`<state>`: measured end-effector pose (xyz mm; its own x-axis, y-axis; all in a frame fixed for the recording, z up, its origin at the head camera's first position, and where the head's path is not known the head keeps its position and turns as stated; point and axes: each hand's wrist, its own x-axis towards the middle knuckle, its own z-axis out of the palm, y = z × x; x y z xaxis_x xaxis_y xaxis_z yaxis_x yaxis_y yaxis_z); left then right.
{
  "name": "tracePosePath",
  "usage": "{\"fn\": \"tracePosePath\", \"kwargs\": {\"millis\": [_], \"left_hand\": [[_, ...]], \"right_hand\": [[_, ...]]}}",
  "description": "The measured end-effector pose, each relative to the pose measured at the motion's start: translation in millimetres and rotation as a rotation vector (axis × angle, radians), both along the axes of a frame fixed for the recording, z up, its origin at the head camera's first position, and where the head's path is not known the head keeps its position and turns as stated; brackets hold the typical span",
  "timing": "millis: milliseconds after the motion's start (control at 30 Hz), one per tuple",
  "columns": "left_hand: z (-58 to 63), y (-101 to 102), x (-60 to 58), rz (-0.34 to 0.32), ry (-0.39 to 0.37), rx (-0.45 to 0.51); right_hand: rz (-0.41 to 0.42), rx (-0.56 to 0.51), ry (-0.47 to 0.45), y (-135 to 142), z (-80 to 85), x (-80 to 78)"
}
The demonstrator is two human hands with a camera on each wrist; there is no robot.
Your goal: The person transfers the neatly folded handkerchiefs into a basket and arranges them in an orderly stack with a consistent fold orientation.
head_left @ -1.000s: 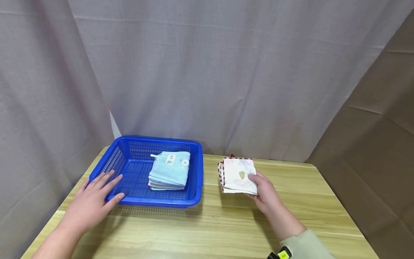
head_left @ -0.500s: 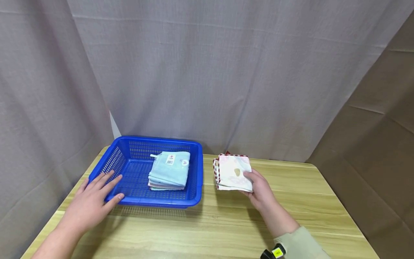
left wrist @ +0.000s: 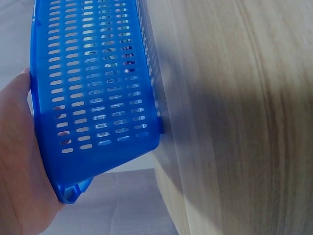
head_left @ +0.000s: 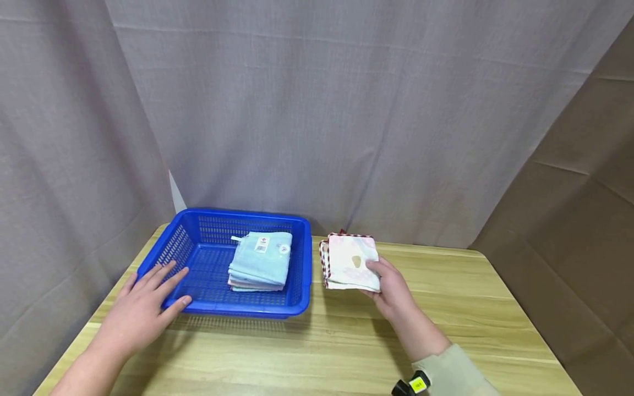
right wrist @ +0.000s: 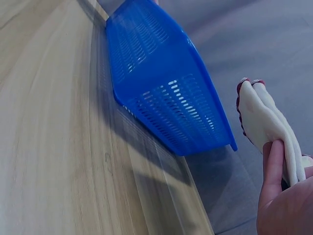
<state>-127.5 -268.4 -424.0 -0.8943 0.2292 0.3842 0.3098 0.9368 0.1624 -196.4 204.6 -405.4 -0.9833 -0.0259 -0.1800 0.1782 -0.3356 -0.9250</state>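
Note:
A blue plastic basket [head_left: 213,305] with slotted walls stands on the left of the table. My left hand [head_left: 136,313] rests on its near left corner, fingers spread over the rim. Inside, toward the right, lies a stack of folded towels [head_left: 261,261], a light blue one with a white label on top. My right hand [head_left: 393,286] pinches a folded white towel [head_left: 351,261] with a red-and-white edge, thumb above and fingers below. The right wrist view shows this towel [right wrist: 261,115] folded in layers, held above table height beside the basket's right end.
The wooden table [head_left: 327,357] carries the basket and ends at a grey curtain [head_left: 346,110] behind. A brown panel [head_left: 569,231] stands along the right side. In the left wrist view the basket's slotted wall [left wrist: 93,98] rises close to the hand.
My right hand has moved left and slightly away from me, carrying the white towel closer to the basket. The left hand and the basket stay as they were.

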Motion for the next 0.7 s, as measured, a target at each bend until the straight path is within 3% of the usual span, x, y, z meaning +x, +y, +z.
{"fn": "tracePosePath", "kwargs": {"millis": [700], "left_hand": [[2.1, 0.8, 1.7, 0.011, -0.03, -0.007]], "right_hand": [[0.02, -0.037, 0.03, -30.0, -0.7, -3.7]]}}
